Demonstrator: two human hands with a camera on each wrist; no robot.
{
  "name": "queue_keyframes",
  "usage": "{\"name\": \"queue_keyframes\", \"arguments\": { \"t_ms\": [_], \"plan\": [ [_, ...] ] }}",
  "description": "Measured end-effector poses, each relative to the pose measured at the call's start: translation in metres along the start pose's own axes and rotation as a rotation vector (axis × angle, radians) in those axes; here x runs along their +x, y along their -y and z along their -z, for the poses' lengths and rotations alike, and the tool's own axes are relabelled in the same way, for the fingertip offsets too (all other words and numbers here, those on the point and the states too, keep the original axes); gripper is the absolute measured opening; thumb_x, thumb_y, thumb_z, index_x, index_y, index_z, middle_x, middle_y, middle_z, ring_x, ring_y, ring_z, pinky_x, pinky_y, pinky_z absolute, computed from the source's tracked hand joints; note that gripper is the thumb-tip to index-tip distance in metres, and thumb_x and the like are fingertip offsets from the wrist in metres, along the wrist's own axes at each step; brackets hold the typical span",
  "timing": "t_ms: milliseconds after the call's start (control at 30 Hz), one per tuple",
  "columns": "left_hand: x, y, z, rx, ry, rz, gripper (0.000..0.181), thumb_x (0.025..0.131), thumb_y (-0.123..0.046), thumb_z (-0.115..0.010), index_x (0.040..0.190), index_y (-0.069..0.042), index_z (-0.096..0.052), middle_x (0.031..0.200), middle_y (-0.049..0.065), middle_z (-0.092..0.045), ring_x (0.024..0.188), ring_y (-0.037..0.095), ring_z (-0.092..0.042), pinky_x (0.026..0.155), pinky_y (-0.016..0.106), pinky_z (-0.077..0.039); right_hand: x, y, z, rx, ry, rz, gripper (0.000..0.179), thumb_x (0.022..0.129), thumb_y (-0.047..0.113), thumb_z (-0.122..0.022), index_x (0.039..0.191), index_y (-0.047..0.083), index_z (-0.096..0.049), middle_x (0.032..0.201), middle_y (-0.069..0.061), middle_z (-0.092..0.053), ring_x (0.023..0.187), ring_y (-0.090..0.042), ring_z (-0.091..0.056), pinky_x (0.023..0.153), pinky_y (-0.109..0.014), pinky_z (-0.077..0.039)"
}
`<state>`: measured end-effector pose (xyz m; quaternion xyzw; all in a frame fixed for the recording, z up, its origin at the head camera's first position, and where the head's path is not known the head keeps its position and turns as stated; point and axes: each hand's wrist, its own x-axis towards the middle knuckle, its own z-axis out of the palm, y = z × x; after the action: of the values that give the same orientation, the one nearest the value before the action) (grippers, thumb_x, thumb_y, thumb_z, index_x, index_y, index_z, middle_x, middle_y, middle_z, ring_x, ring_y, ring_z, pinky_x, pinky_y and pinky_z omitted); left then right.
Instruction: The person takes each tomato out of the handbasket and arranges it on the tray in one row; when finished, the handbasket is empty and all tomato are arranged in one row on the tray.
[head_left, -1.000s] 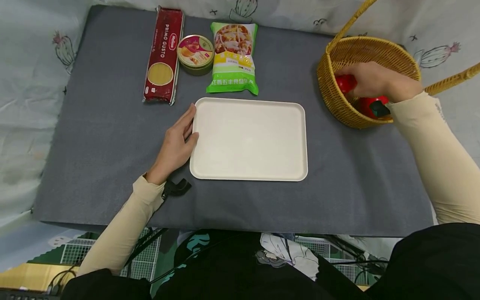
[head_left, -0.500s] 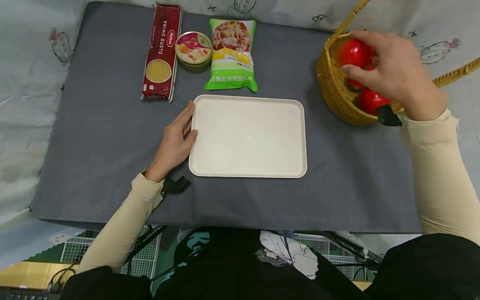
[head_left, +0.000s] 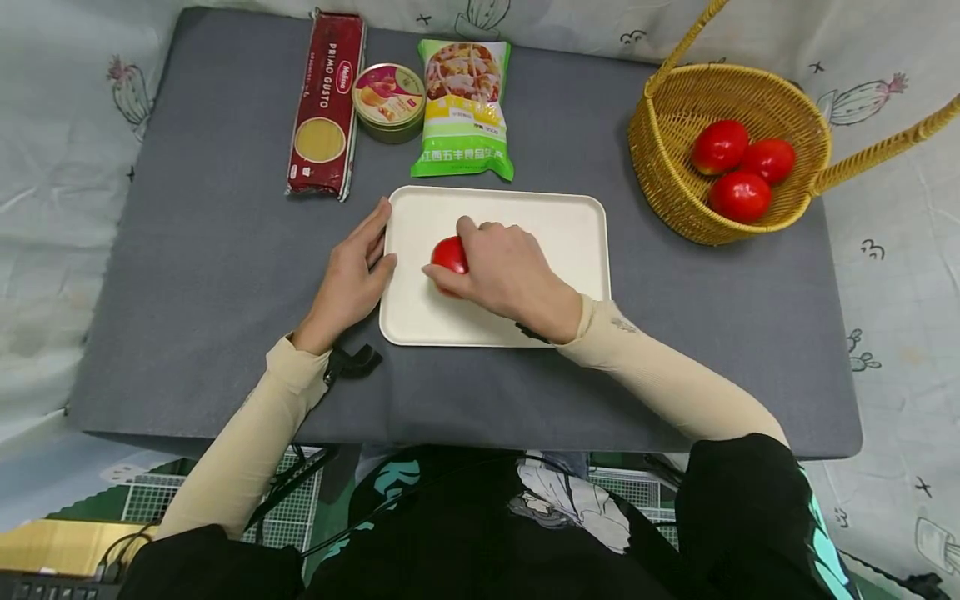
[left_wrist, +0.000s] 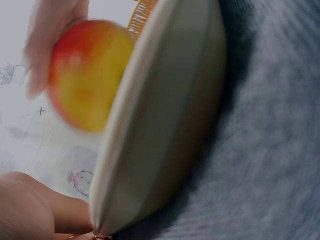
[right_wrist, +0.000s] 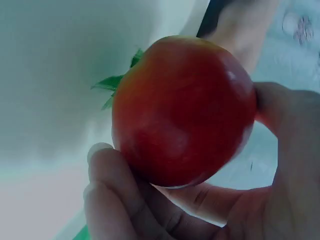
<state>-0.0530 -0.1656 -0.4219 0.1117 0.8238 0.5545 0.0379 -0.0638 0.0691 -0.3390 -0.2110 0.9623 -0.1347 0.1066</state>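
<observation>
A red tomato [head_left: 450,255] is in my right hand [head_left: 510,268], low over the left half of a cream rectangular tray [head_left: 558,225]. In the right wrist view, thumb and fingers curl round the tomato [right_wrist: 185,115], whose green leaves point towards the tray. The left wrist view shows its yellowish underside just above the tray rim; whether it touches the tray I cannot tell. My left hand [head_left: 347,279] rests against the tray's left edge, fingers fairly straight and thumb tip at the rim. Three more tomatoes lie inside a wicker basket [head_left: 667,187].
Behind the tray stand a dark red pasta packet [head_left: 324,108], a round tin [head_left: 389,102] and a green food packet [head_left: 465,112]. The basket's tall handle [head_left: 888,154] leans outward at the right. Grey cloth [head_left: 210,275] covers the table.
My right hand has come out of the basket with a tomato and moved left and nearer, over the tray. My left hand has stayed at the tray's edge.
</observation>
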Motion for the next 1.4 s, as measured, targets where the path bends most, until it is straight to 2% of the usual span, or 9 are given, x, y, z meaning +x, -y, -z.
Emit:
{"name": "queue_keyframes", "arguments": {
  "t_ms": [233, 533, 767, 967, 1100, 1167, 1233, 1333, 1400],
  "plan": [
    [0.005, 0.0, -0.003, -0.064, 0.008, -0.015, 0.064, 0.099, 0.02, -0.052, 0.16, 0.005, -0.038, 0.17, 0.016, -0.032, 0.154, 0.026, -0.036, 0.121, 0.033, -0.037, 0.026, 0.029, -0.021, -0.076, -0.048, -0.05, 0.065, 0.099, 0.069, -0.057, 0.105, 0.005, -0.064, 0.081, -0.011, -0.066, 0.066, -0.031, -0.065, 0.058, -0.042, -0.06],
    [0.009, -0.004, -0.003, -0.064, 0.028, -0.004, 0.068, 0.097, 0.022, -0.051, 0.162, 0.003, -0.037, 0.171, 0.011, -0.031, 0.154, 0.022, -0.036, 0.122, 0.03, -0.035, 0.023, 0.031, -0.031, -0.197, -0.138, -0.012, 0.073, 0.097, 0.078, -0.052, 0.102, 0.007, -0.064, 0.078, -0.01, -0.067, 0.063, -0.03, -0.065, 0.053, -0.039, -0.057],
    [0.01, -0.002, -0.005, -0.08, 0.015, -0.006, 0.064, 0.1, 0.017, -0.053, 0.161, 0.005, -0.038, 0.17, 0.014, -0.032, 0.154, 0.025, -0.036, 0.122, 0.034, -0.036, 0.012, 0.014, 0.008, -0.159, -0.07, -0.068, 0.081, 0.099, 0.081, -0.042, 0.121, 0.007, -0.065, 0.085, -0.011, -0.067, 0.064, -0.031, -0.061, 0.056, -0.042, -0.056],
    [0.009, 0.0, -0.006, -0.097, 0.009, 0.006, 0.063, 0.1, 0.018, -0.051, 0.161, 0.005, -0.037, 0.17, 0.014, -0.032, 0.153, 0.027, -0.038, 0.12, 0.034, -0.037, -0.019, -0.056, 0.08, -0.056, -0.2, -0.095, 0.058, 0.106, 0.06, -0.054, 0.129, 0.009, -0.071, 0.096, -0.01, -0.077, 0.075, -0.032, -0.069, 0.06, -0.05, -0.053],
    [0.007, -0.001, -0.005, -0.1, 0.011, 0.016, 0.064, 0.101, 0.017, -0.052, 0.161, 0.005, -0.037, 0.171, 0.013, -0.032, 0.154, 0.027, -0.037, 0.121, 0.035, -0.036, -0.036, -0.129, 0.12, 0.031, -0.268, -0.172, 0.044, 0.105, 0.045, -0.062, 0.125, 0.008, -0.075, 0.107, -0.009, -0.078, 0.076, -0.015, -0.067, 0.068, -0.035, -0.047],
    [0.005, 0.0, -0.003, -0.099, 0.008, 0.019, 0.063, 0.101, 0.016, -0.052, 0.161, 0.004, -0.036, 0.171, 0.013, -0.031, 0.154, 0.026, -0.037, 0.121, 0.036, -0.037, -0.039, -0.169, 0.136, 0.065, -0.22, -0.258, 0.046, 0.103, 0.041, -0.063, 0.13, 0.005, -0.073, 0.116, -0.014, -0.075, 0.075, -0.007, -0.058, 0.071, -0.028, -0.041],
    [0.004, 0.002, -0.002, -0.094, 0.005, 0.023, 0.064, 0.101, 0.016, -0.052, 0.162, 0.005, -0.036, 0.171, 0.014, -0.031, 0.154, 0.027, -0.036, 0.121, 0.036, -0.036, -0.035, -0.208, 0.148, 0.087, -0.125, -0.342, 0.056, 0.103, 0.04, -0.064, 0.141, -0.001, -0.065, 0.133, -0.021, -0.068, 0.09, -0.013, -0.062, 0.079, -0.026, -0.043],
    [0.002, 0.005, 0.0, -0.078, 0.002, 0.024, 0.064, 0.102, 0.016, -0.053, 0.162, 0.004, -0.036, 0.171, 0.013, -0.031, 0.154, 0.026, -0.036, 0.121, 0.037, -0.036, -0.024, -0.258, 0.158, 0.074, 0.054, -0.429, 0.079, 0.103, 0.042, -0.066, 0.159, -0.009, -0.039, 0.158, -0.033, -0.044, 0.131, -0.041, -0.054, 0.108, -0.048, -0.048],
    [0.002, 0.004, 0.0, -0.064, 0.003, 0.025, 0.064, 0.101, 0.016, -0.052, 0.162, 0.005, -0.035, 0.171, 0.015, -0.031, 0.154, 0.028, -0.036, 0.121, 0.036, -0.036, -0.017, -0.283, 0.158, 0.061, 0.165, -0.456, 0.093, 0.103, 0.045, -0.066, 0.165, -0.009, -0.022, 0.167, -0.035, -0.025, 0.149, -0.059, -0.026, 0.122, -0.067, -0.03]
  ]
}}
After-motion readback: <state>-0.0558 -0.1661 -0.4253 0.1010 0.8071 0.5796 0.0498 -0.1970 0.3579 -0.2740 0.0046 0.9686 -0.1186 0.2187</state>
